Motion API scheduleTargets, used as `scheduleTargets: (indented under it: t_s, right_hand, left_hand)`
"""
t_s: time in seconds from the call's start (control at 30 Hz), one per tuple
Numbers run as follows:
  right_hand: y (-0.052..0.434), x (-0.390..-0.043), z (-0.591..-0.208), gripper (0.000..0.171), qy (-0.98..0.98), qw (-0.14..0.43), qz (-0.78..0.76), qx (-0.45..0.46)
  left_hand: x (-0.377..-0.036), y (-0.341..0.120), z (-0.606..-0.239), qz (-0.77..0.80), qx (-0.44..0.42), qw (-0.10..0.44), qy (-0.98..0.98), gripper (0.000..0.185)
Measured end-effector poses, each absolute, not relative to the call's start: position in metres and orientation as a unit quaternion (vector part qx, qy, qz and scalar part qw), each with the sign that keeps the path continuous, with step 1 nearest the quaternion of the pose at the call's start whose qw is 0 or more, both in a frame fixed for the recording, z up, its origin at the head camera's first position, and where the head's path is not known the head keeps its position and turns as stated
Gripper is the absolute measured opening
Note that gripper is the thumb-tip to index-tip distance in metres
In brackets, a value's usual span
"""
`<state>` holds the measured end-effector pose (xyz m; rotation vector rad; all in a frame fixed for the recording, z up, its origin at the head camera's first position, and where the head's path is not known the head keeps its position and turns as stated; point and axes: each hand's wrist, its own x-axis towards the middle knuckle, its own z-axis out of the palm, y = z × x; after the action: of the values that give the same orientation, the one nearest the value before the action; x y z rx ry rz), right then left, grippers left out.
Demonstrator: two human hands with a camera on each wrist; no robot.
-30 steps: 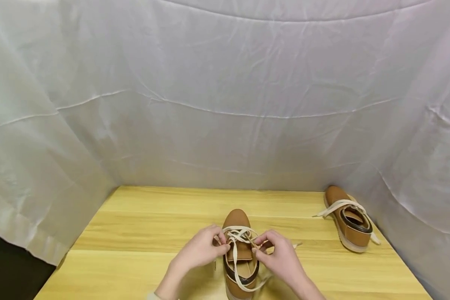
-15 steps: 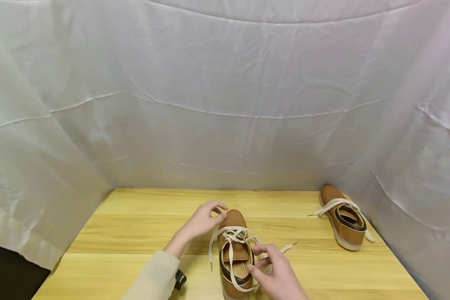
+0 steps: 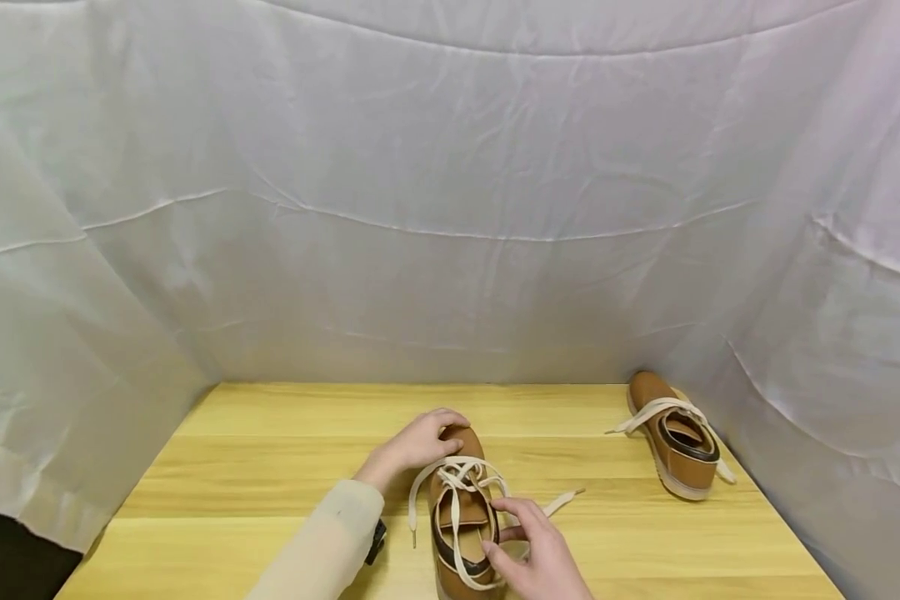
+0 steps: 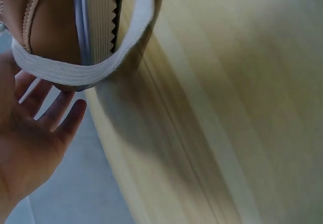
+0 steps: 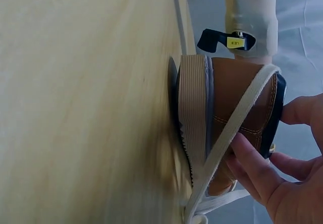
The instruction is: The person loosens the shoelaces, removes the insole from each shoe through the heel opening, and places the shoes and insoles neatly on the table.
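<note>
A brown lace-up shoe (image 3: 465,510) with cream laces, a dark padded collar and a pale sole stands on the table, toe pointing away from me. My left hand (image 3: 418,439) grips its toe from the left, fingers over the far end and thumb on the upper. In the left wrist view, a loose shoelace (image 4: 65,70) passes in front of those fingers. My right hand (image 3: 534,550) holds the shoe's right side near the opening. The right wrist view shows its thumb at the dark collar (image 5: 276,118) and other fingers against the brown side, beside a hanging lace.
A second brown shoe (image 3: 682,454), also with loose laces, stands at the right back of the wooden table (image 3: 285,467). Pale grey cloth (image 3: 420,292) hangs behind and along both sides. A black strap (image 3: 376,542) is on the left wrist.
Both hands let go of the laces at the shoe's middle. The left hand moved forward to the toe and took hold; the right hand came back to the side of the opening.
</note>
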<state>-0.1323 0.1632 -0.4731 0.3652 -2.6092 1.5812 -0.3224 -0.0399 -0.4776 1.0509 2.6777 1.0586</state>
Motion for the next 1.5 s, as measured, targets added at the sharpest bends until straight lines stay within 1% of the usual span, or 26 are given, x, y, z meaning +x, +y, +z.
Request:
scheduleTargets:
  t_s: [0.2, 0.37, 0.53, 0.67, 0.77, 0.9, 1.1, 1.23, 1.37, 1.5]
  right_hand:
    - [0.162, -0.132, -0.474, 0.045, -0.843, 0.05, 0.522, 0.125]
    - [0.167, -0.136, -0.471, 0.045, -0.84, 0.022, 0.527, 0.128]
    - [0.172, -0.144, -0.461, 0.048, -0.857, -0.005, 0.501, 0.118]
    - [0.177, -0.153, -0.455, 0.047, -0.881, 0.006, 0.454, 0.131]
    - [0.183, -0.161, -0.452, 0.044, -0.892, 0.025, 0.428, 0.145]
    - [0.192, -0.173, -0.45, 0.038, -0.907, 0.043, 0.396, 0.136]
    - [0.206, -0.194, -0.449, 0.016, -0.914, 0.046, 0.392, 0.089]
    - [0.209, -0.21, -0.448, 0.008, -0.915, 0.04, 0.397, 0.061]
    - [0.208, -0.225, -0.448, 0.004, -0.915, 0.039, 0.397, 0.058]
    - [0.207, -0.233, -0.45, 0.003, -0.917, 0.04, 0.392, 0.057]
  left_hand:
    - [-0.324, -0.044, -0.48, 0.347, 0.344, 0.034, 0.872, 0.033]
    - [-0.323, -0.055, -0.483, 0.345, 0.341, 0.022, 0.874, 0.032]
    - [-0.319, -0.075, -0.483, 0.348, 0.311, 0.014, 0.885, 0.032]
    - [-0.311, -0.091, -0.481, 0.34, 0.299, 0.009, 0.892, 0.032]
    - [-0.304, -0.102, -0.48, 0.329, 0.31, 0.006, 0.892, 0.03]
    - [-0.295, -0.116, -0.479, 0.323, 0.321, 0.01, 0.89, 0.028]
    - [-0.277, -0.134, -0.475, 0.332, 0.295, 0.025, 0.896, 0.03]
    - [-0.26, -0.141, -0.469, 0.343, 0.277, 0.04, 0.897, 0.031]
    - [-0.245, -0.144, -0.467, 0.352, 0.265, 0.042, 0.897, 0.032]
    - [-0.235, -0.147, -0.47, 0.361, 0.24, 0.03, 0.901, 0.032]
